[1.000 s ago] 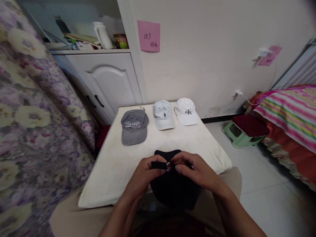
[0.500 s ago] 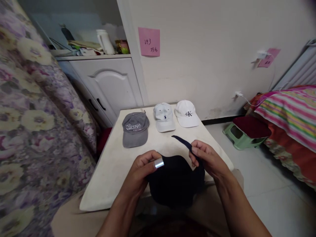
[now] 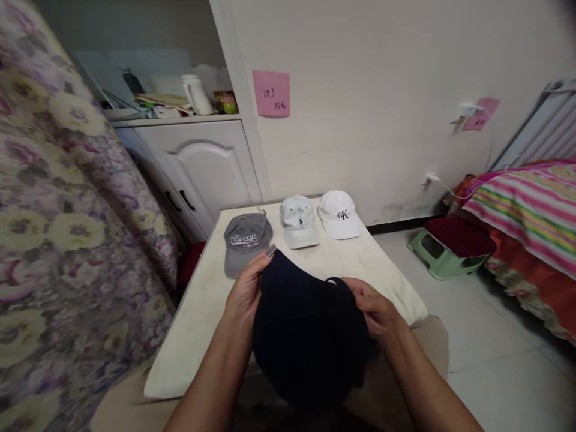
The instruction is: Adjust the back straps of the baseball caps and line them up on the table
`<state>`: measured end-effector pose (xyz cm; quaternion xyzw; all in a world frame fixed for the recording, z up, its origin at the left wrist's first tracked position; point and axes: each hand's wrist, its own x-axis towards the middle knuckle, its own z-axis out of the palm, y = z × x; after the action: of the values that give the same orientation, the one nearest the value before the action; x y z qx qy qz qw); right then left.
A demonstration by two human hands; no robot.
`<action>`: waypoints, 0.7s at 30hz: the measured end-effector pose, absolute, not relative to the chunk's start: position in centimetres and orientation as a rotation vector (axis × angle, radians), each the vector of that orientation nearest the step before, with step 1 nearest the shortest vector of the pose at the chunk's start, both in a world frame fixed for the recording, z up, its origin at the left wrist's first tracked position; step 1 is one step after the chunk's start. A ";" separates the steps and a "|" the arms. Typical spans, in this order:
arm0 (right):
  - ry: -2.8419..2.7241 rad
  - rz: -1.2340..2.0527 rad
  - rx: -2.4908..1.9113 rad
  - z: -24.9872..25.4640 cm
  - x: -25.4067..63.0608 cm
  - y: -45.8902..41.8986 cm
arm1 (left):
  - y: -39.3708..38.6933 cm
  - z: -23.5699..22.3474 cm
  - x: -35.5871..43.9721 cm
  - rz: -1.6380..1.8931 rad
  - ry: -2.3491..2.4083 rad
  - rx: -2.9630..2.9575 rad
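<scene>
A dark navy cap point(image 3: 310, 336) is held up between both hands over the near edge of the table. My left hand point(image 3: 245, 288) grips its left side, with a small metal buckle point(image 3: 271, 249) at the fingertips. My right hand point(image 3: 373, 305) pinches the cap's right side; what lies under its fingers is partly hidden. A small pale ring or gap shows at the cap's upper edge. Beyond it, a grey cap point(image 3: 245, 240), a pale blue cap point(image 3: 299, 222) and a white cap point(image 3: 339, 215) lie in a row on the table.
The table point(image 3: 202, 336) has a cream cover. Floral curtain point(image 3: 81, 252) hangs at the left, near a white cupboard point(image 3: 211, 162). A green stool point(image 3: 445, 252) with a dark red top and a bed with a striped cover point(image 3: 531, 198) stand at the right.
The navy cap has been raised and turned, so more of its outside shows. The loose strap end that stuck out from my right hand no longer shows. The view has tilted slightly up.
</scene>
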<state>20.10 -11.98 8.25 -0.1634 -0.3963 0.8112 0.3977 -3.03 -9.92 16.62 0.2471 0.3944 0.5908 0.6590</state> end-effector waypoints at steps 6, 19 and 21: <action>-0.758 2.044 -0.368 7.3 18.9 -10.3 | -6.7 13.6 -4.6 1.191 0.775 0.515; -0.284 2.039 -0.341 3.1 18.1 -6.4 | -4.7 5.4 -6.8 1.119 0.342 0.362; -0.289 2.057 -0.320 2.4 18.1 -6.3 | -4.3 5.0 -6.8 1.109 0.301 0.340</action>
<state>18.06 -6.31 2.43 -0.1320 -0.1192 0.8493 0.4970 -6.77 -4.27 5.03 0.1602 0.1419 0.5219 0.8257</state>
